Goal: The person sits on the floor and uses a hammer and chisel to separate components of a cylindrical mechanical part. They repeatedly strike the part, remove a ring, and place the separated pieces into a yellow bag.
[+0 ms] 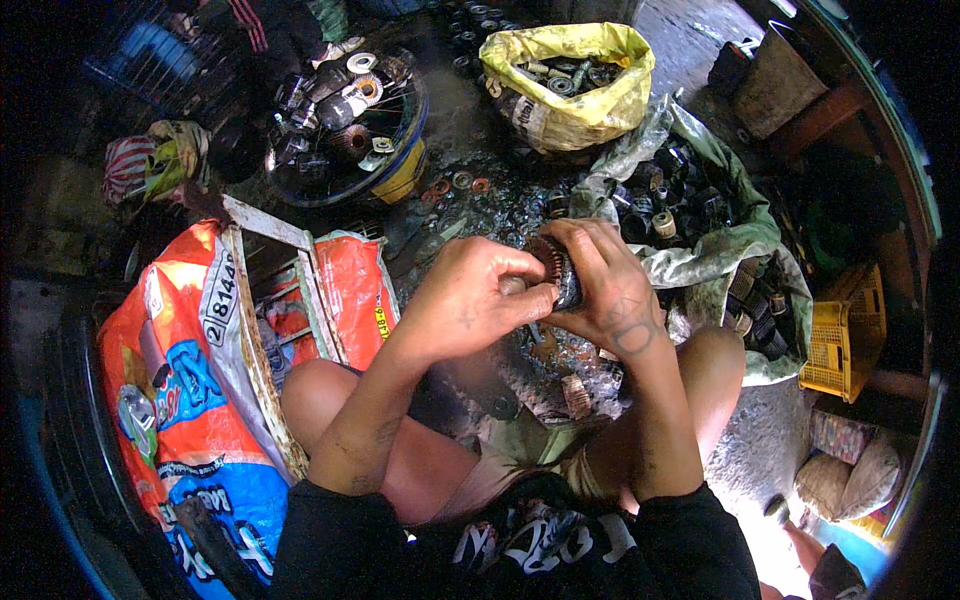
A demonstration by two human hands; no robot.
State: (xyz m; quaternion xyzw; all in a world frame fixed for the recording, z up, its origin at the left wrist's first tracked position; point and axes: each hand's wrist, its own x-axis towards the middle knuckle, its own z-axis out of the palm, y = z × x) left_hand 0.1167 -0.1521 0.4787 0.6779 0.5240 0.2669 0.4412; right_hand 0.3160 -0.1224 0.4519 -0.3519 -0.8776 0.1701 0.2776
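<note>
In front of my knees, both hands meet at an oil filter with a brown pleated paper element [548, 256] and a dark, shiny can [571, 288]. My right hand [607, 275] wraps over the can from the right, fingers on top and thumb below. From the left, my left hand [483, 292] is closed with its fingertips against the pleated element. A small greyish rounded piece [512, 285] shows between its thumb and finger; I cannot make out what it is. Below, on the dirty ground, lies a loose pleated element [575, 397].
Beyond are a wide basin [415, 120] of filter parts, a yellow sack [630, 115] of metal parts and a greenish sack [755, 235] of dark cans. A rusty metal frame [262, 375] and orange sacks [150, 330] stand left; a yellow crate [840, 345] is right.
</note>
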